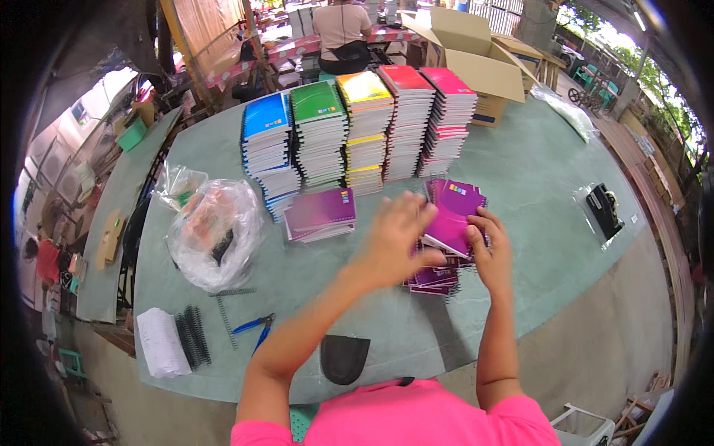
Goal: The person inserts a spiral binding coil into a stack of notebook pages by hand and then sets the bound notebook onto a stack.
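A purple spiral notebook point(455, 212) lies on top of an uneven pile of purple notebooks point(435, 279) in front of me. My right hand point(492, 249) grips its right edge, thumb on the cover and fingers curled at the side. Slightly blurred, my left hand point(398, 241) hovers just left of the pile with its fingers apart and nothing in them. To the left of that hand sits a low stack of purple booklets point(320, 212) whose edges show no coil.
Behind stand tall notebook stacks: blue point(268, 145), green point(320, 134), yellow point(364, 123), red point(407, 119) and pink point(448, 111). At left are a plastic bag point(216, 234), black coils point(193, 338), blue-handled pliers point(254, 327). A clipboard point(604, 212) lies right; an open carton point(480, 70) stands at back.
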Available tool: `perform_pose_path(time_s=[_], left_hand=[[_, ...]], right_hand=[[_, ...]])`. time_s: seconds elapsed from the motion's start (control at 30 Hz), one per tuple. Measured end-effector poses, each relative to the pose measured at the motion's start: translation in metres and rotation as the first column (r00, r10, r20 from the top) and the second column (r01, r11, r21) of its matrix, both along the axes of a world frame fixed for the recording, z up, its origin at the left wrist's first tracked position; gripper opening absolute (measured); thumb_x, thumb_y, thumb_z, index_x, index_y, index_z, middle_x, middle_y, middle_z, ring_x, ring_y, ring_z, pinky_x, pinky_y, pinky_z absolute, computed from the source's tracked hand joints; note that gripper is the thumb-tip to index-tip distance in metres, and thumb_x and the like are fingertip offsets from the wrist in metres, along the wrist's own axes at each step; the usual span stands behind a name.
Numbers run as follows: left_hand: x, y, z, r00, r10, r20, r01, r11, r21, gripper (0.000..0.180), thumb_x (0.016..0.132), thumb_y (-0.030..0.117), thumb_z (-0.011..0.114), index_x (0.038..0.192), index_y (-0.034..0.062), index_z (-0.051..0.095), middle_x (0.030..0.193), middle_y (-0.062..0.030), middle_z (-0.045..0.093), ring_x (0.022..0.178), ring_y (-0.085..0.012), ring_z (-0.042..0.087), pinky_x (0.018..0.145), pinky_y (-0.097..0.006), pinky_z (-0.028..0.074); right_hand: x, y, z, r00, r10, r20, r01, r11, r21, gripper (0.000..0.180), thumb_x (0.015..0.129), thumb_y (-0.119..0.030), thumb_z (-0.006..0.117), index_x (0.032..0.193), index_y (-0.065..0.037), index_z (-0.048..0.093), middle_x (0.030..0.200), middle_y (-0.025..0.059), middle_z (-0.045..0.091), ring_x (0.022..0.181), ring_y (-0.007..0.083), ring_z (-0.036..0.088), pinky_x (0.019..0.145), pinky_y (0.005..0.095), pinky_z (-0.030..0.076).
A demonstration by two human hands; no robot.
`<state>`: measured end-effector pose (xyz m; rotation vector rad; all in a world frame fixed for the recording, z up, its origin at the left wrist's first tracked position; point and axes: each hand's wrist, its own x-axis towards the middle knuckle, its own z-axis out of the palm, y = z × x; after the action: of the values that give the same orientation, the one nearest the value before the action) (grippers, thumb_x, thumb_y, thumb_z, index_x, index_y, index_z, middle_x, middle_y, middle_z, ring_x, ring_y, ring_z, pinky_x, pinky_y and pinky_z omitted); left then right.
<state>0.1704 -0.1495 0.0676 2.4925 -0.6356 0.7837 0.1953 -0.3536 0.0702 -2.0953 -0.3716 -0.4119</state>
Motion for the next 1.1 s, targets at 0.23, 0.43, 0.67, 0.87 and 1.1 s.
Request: perform_pose_path(time_s=[0.23, 0.43, 0.67, 0.87, 1.1], left_hand=[[0.004, 0.115, -0.058, 0.888, 0.426, -0.174, -0.425, 0.904, 0.048, 0.058, 0.084, 0.042, 0.058, 0.122, -0.0013, 0.049, 0.125, -0.0229, 0.049, 0.116, -0.0385, 0.045, 0.100, -0.045, 0.033], [0.010, 0.040, -0.042, 0.737, -0.307, -0.602, -0.188, 0.763, -0.619, 0.064, 0.091, 0.051, 0.045, 0.135, 0.0053, 0.038, 0.139, -0.0183, 0.037, 0.128, -0.0283, 0.036, 0.102, -0.040, 0.032], [0.034, -0.010, -0.026, 0.547, -0.668, -0.505, -0.343, 0.371, -0.863, 0.090, 0.086, 0.051, 0.054, 0.146, 0.0122, 0.001, 0.147, -0.0156, 0.017, 0.134, -0.0245, 0.024, 0.107, -0.036, 0.024], [0.021, -0.029, -0.029, 0.621, -0.563, -0.545, -0.368, 0.405, -0.837, 0.091, 0.085, 0.047, 0.056, 0.146, 0.0127, -0.001, 0.148, -0.0150, 0.015, 0.134, -0.0250, 0.024, 0.107, -0.036, 0.022], [0.006, -0.017, -0.007, 0.565, -0.679, -0.469, -0.368, 0.302, -0.880, 0.096, 0.084, 0.062, 0.047, 0.145, 0.0061, -0.001, 0.150, -0.0195, 0.007, 0.139, -0.0280, 0.010, 0.110, -0.038, 0.014]], right_hand=[[0.021, -0.001, -0.018, 0.964, -0.204, 0.170, 0.189, 0.977, 0.097, 0.055, 0.085, -0.046, 0.058, 0.118, -0.003, 0.055, 0.127, 0.0152, 0.051, 0.110, 0.0270, 0.054, 0.090, 0.0360, 0.044], [0.089, -0.025, -0.068, 0.734, 0.487, -0.474, 0.205, 0.507, 0.837, 0.083, 0.080, -0.068, 0.047, 0.129, -0.001, 0.043, 0.123, 0.0150, 0.054, 0.105, 0.0257, 0.058, 0.086, 0.0372, 0.049], [0.061, 0.005, -0.056, 0.679, 0.560, -0.474, -0.025, 0.664, 0.748, 0.073, 0.082, -0.057, 0.052, 0.133, -0.005, 0.041, 0.133, 0.0138, 0.046, 0.122, 0.0224, 0.043, 0.104, 0.0373, 0.030], [0.059, 0.003, -0.065, 0.612, 0.615, -0.498, 0.023, 0.615, 0.788, 0.092, 0.081, -0.056, 0.053, 0.146, -0.011, 0.008, 0.149, 0.0156, 0.016, 0.135, 0.0292, 0.021, 0.109, 0.0393, 0.019], [0.065, -0.002, -0.064, 0.734, 0.493, -0.467, 0.011, 0.679, 0.734, 0.086, 0.081, -0.058, 0.052, 0.145, -0.013, 0.017, 0.150, 0.0111, 0.017, 0.136, 0.0311, 0.017, 0.107, 0.0428, 0.021]])
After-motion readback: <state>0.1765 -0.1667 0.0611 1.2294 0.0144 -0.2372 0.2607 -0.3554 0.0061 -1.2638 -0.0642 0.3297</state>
